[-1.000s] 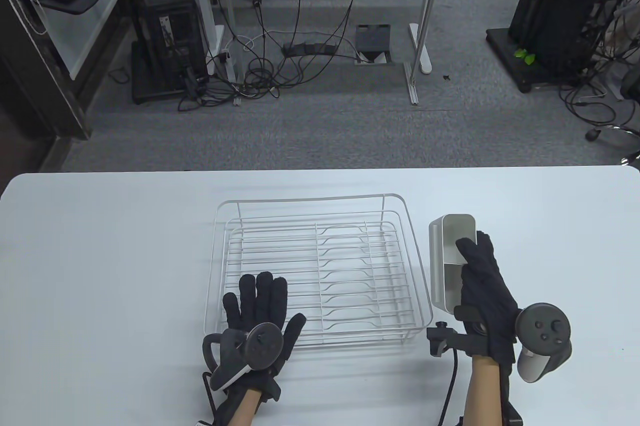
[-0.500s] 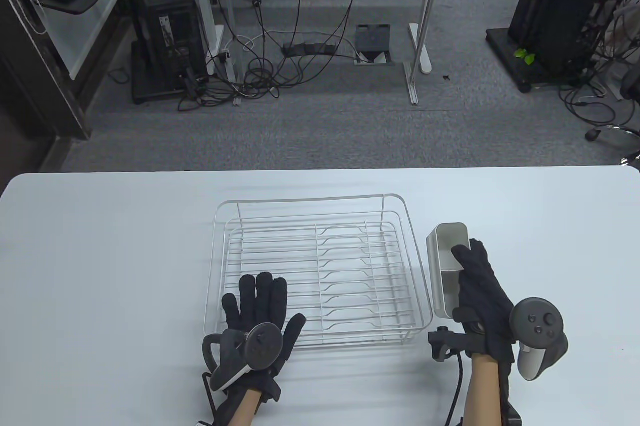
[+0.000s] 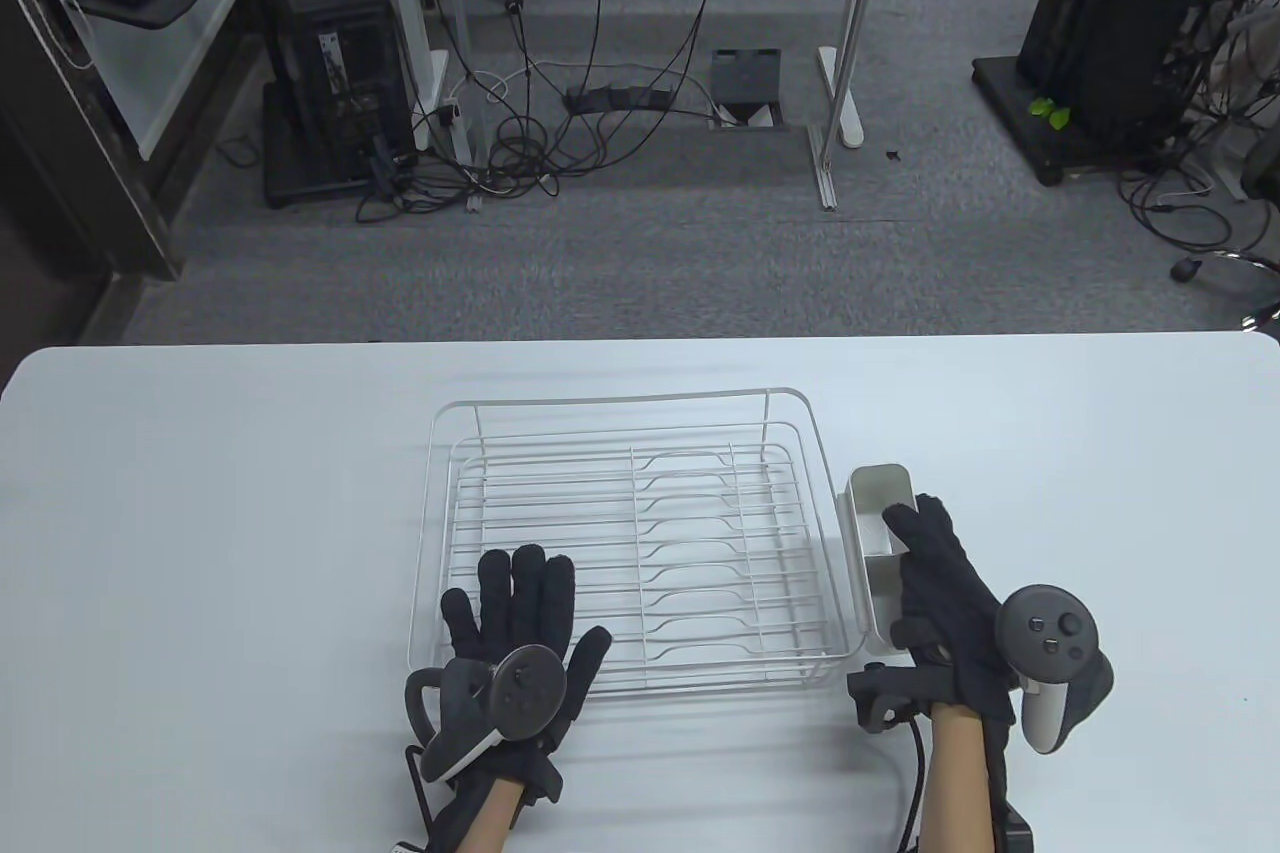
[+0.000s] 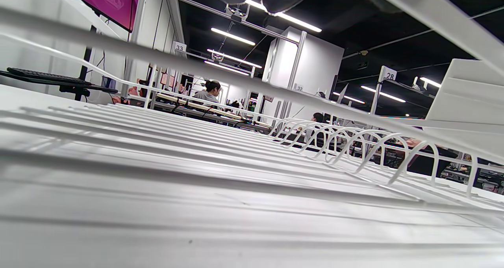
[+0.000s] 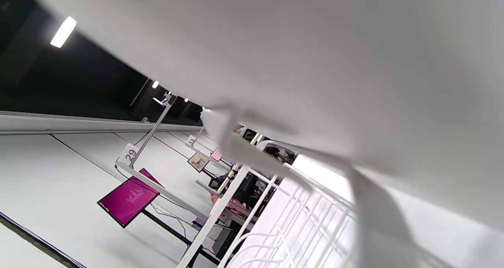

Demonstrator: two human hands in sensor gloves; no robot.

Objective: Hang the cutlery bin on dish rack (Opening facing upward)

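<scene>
Two gloved hands show: the right hand grips the cutlery bin, opening up, against the dish rack's 3 o'clock rim, its hooks hidden, while the left hand lies flat, fingers spread, at 7 o'clock.

Overhead view is evenly bright and sharp, my hands casting faint shadows on the bench; both wrist views are blurred up close, with ceiling strip lights glaring against dark ceiling.
</scene>
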